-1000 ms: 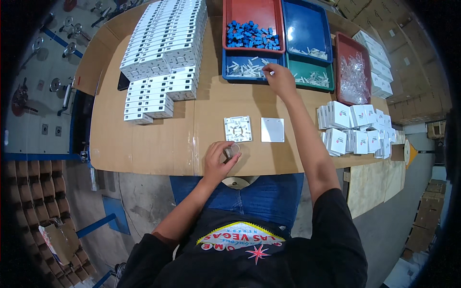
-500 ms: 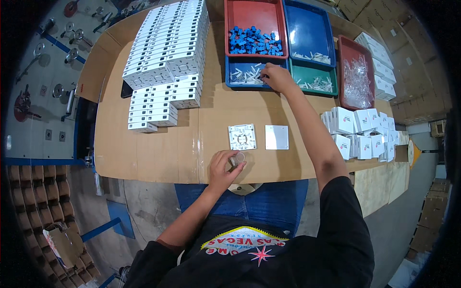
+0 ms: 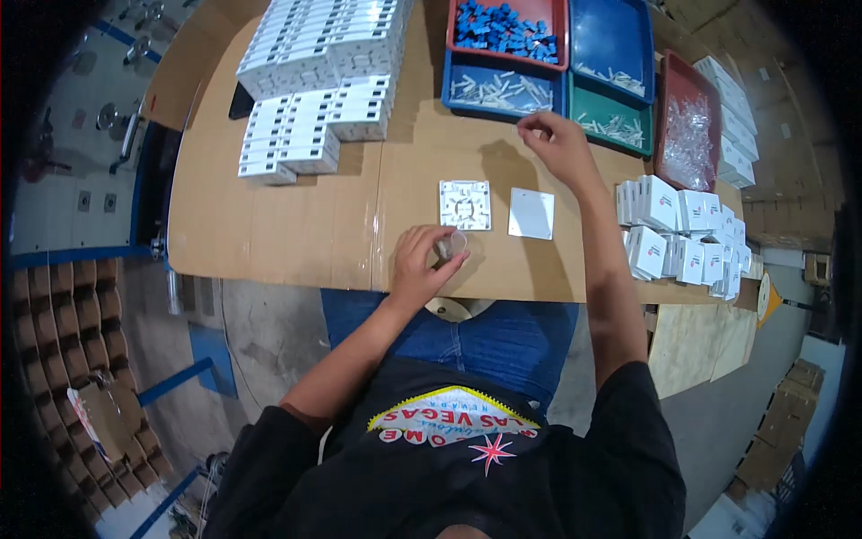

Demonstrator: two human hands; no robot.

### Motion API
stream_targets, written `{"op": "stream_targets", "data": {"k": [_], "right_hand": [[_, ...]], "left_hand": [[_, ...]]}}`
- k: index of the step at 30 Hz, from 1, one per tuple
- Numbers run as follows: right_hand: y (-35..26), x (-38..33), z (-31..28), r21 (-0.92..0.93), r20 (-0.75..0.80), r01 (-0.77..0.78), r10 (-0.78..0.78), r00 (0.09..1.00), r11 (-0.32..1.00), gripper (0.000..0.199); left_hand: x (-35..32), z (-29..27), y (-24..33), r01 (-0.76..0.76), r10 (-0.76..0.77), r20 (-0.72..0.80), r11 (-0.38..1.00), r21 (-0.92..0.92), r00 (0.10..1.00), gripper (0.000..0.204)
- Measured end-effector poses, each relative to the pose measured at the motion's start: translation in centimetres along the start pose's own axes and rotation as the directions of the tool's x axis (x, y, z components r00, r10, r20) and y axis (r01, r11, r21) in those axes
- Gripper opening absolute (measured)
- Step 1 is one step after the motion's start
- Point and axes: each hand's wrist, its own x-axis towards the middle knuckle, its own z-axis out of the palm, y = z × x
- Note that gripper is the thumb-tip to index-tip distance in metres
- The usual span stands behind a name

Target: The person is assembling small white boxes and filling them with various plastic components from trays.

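Note:
My left hand (image 3: 420,262) is closed around a small clear plastic cup (image 3: 459,242) near the table's front edge. Just beyond it lies a white square faceplate with a patterned inner side (image 3: 465,206). To the right of that is a plain white square cover (image 3: 532,214), lying flat. My right hand (image 3: 558,148) hovers in front of the lower blue tray (image 3: 449,101), its fingers pinched together. Whatever may be between those fingertips is too small to make out. White plastic pins (image 3: 503,91) lie heaped in that tray.
Stacked white square units (image 3: 310,54) rise at the back left. A red tray (image 3: 564,36) holds blue clips (image 3: 503,31); a green tray (image 3: 639,108) holds pale pins. Another red tray (image 3: 669,171) contains clear plastic pieces. White boxes (image 3: 660,207) crowd the right edge.
My right hand has drawn back out of the blue tray of pins and now hangs over the cardboard nearer me. The left keeps its hold on the clear cup. The whole view has shifted.

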Motion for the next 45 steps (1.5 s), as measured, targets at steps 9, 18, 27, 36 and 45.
{"op": "stream_targets", "data": {"k": [9,18,27,36,45], "right_hand": [[-6.5,-12.1,5.2,0.245,0.223,-0.256,0.202,0.954,0.935,0.014],[-7.3,-13.9,7.0,0.191,0.208,-0.109,0.069,0.976,0.975,0.012],[-7.2,-14.0,6.6,0.233,0.188,-0.142,0.099,0.977,0.962,0.013],[-2.9,-12.3,3.8,0.203,0.074,-0.168,0.156,0.985,0.965,0.013],[6.9,-1.7,-5.5,0.030,-0.344,-0.189,0.188,0.920,0.981,0.018]], "left_hand": [[-0.1,-0.1,-0.1,-0.007,0.007,0.039,1.000,0.016,0.999,0.040],[-0.5,0.0,0.0,-0.028,0.028,0.020,1.000,0.005,0.999,0.039],[-0.5,-0.2,-0.1,-0.015,0.015,0.043,1.000,-0.007,0.999,0.040],[-0.2,0.5,-0.3,-0.048,0.048,0.021,0.999,-0.002,0.999,0.039],[-0.6,0.6,-0.2,0.000,-0.001,0.054,1.000,0.018,0.999,0.039]]}}
